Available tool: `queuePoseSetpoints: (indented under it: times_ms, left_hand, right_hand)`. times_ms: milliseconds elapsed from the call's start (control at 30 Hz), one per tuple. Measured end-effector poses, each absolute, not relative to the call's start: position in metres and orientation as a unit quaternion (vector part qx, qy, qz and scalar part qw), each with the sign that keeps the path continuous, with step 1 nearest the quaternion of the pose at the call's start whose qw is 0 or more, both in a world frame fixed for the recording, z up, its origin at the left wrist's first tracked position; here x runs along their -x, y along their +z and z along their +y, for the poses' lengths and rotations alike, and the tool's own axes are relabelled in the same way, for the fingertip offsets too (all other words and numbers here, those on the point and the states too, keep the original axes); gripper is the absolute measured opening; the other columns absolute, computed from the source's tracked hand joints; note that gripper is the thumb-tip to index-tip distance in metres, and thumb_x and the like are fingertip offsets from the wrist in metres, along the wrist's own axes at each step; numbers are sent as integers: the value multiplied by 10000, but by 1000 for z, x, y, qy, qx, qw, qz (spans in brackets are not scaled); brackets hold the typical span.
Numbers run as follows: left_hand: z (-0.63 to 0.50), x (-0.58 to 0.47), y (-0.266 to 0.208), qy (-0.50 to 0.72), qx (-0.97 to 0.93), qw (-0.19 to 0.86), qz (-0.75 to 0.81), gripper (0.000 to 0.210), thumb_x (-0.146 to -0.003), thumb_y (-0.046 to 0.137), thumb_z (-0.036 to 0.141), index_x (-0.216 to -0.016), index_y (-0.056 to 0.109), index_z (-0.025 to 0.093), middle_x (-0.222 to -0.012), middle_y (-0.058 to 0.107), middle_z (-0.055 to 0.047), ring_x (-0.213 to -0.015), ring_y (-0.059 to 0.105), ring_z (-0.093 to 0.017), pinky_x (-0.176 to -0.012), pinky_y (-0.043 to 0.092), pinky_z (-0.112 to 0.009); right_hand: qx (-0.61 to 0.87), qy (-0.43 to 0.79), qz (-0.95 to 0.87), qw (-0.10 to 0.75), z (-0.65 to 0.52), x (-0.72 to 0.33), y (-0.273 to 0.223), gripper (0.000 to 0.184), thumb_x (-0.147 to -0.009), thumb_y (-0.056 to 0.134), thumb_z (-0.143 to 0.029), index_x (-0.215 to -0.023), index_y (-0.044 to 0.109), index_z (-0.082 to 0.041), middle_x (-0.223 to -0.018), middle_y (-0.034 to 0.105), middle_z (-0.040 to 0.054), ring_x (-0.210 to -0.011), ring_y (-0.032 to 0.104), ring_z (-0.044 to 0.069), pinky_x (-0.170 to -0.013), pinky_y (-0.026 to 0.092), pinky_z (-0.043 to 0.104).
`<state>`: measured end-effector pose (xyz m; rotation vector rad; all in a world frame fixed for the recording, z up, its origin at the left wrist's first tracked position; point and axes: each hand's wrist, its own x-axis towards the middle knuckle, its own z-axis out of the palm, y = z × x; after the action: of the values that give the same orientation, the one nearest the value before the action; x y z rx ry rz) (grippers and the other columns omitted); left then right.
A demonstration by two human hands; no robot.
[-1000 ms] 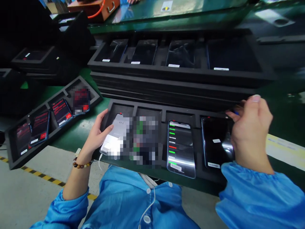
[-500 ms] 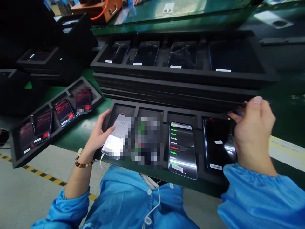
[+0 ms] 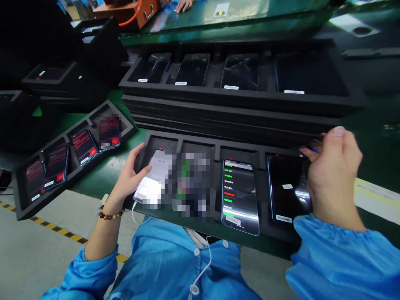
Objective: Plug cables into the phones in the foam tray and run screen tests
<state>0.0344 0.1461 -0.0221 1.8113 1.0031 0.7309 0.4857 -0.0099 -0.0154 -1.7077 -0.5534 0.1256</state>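
Note:
A black foam tray (image 3: 200, 139) lies before me with phones in its compartments. My left hand (image 3: 129, 175) grips the tray's left end, the thumb over the edge of a phone with a bright white screen (image 3: 153, 179). A white cable (image 3: 133, 212) runs at that phone's lower end. To the right lies a phone with green and red text lines (image 3: 240, 196); between these two, one compartment is blurred out. My right hand (image 3: 331, 175) is closed in a pinch above the right end, beside a dark-screened phone (image 3: 281, 198). Something small, dark and partly blue shows at its fingertips, mostly hidden.
Behind stands a stack of black foam trays (image 3: 200, 93), the top one holding dark phones. At left, an angled tray (image 3: 21, 212) holds phones with red text. A yellow-and-white paper (image 3: 378, 200) lies at right. Another person's hand (image 3: 183, 5) is at the far bench.
The figure on the white screen has changed. Another person's hand has come further into view at the top. My own hands have hardly moved.

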Motion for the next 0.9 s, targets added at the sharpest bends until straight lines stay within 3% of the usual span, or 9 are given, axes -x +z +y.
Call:
queuePoseSetpoints:
  times_ms: [133,900]
  left_hand:
    - [146,-34,-22,296,-733,457,408,764,-994,780,437,-1657,436,278,-1741,454,-138,-1649,392,-345,-1369,342,-565]
    - [149,-32,-25,294,-735,454,410,782,-983,796,457,-1655,438,281,-1737,463,-138,-1634,416,-361,-1357,355,-586]
  right_hand:
    - [739,59,-237,628,-9,-486,-15,702,-822,649,-941,-923,628,-247,-932,594,6,-888,624,217,-869,554,462]
    - [743,61,-251,618,-10,-484,-13,632,-906,616,-874,-883,598,-242,-892,575,-1,-873,601,206,-837,550,428]
